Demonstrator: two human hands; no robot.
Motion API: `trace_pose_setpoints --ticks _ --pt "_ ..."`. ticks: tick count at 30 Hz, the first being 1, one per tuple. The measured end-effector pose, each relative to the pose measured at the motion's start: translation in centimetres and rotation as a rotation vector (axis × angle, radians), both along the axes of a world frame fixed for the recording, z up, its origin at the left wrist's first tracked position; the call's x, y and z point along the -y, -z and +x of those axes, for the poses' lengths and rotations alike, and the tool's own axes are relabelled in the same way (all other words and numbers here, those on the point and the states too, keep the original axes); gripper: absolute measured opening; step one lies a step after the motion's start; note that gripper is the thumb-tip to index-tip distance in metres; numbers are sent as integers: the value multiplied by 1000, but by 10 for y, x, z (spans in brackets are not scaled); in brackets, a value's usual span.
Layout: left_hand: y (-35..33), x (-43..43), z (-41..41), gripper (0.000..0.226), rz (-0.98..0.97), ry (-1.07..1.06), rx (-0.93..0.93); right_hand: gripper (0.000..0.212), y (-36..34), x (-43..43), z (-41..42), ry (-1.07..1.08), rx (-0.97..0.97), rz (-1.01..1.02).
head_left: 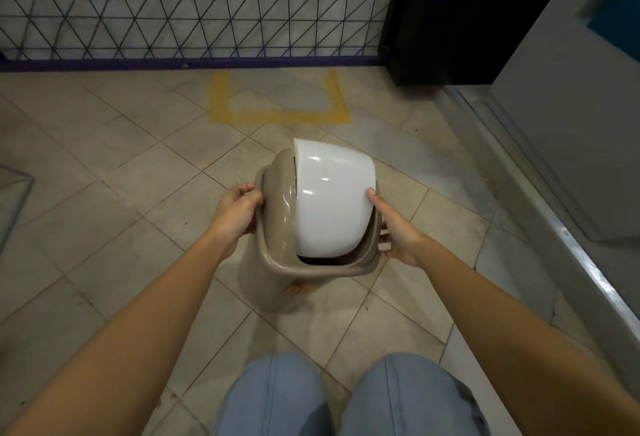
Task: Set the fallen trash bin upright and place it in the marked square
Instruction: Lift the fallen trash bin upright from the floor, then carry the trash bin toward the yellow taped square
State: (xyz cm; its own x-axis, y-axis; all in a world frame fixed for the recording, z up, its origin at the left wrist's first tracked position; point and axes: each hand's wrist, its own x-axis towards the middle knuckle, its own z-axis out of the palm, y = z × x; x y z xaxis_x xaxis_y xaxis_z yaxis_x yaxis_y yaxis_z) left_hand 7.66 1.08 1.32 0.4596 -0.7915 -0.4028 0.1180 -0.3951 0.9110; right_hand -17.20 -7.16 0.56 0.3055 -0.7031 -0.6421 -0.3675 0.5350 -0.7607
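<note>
The beige trash bin [277, 213] with a white swing lid [330, 200] stands upright on the tiled floor, seen from above, in the middle of the view. My left hand [239, 212] grips the bin's left rim. My right hand [394, 227] holds its right side, thumb resting on the white lid. The marked square [278, 116], outlined in yellow tape, lies on the floor beyond the bin, against the wall, with nothing inside it. The bin sits just short of the square's near edge.
A wall with a black wire grid [194, 9] and a purple baseboard closes off the far side. A black cabinet [460, 19] stands at the back right, and a grey panel with a metal threshold [568, 234] runs along the right. My knees [332, 397] are below.
</note>
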Motion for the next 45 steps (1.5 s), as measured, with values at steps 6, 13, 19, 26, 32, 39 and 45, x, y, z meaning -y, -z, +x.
trace_pose_setpoints --ticks 6,13,19,26,32,39,45 --pt "5 1 -9 35 5 50 69 70 -15 7 -6 -20 -54 -106" --pt "14 -5 -21 36 -7 33 46 65 -15 3 -12 -20 -84 -153" --pt "23 -10 -11 42 -3 -14 53 64 -13 -8 -6 -46 -76 -195" --pt "29 -13 -6 43 -4 58 175 62 -14 -14 -3 -32 -45 -221" --pt "25 -19 0 42 -22 101 544 60 -15 -22 0 -17 -119 -548" --pt "12 -34 -10 42 -263 66 633 123 -13 -44 5 -182 -220 -710" --pt "15 -49 -22 101 -271 227 560 145 -9 -56 5 -291 -307 -792"
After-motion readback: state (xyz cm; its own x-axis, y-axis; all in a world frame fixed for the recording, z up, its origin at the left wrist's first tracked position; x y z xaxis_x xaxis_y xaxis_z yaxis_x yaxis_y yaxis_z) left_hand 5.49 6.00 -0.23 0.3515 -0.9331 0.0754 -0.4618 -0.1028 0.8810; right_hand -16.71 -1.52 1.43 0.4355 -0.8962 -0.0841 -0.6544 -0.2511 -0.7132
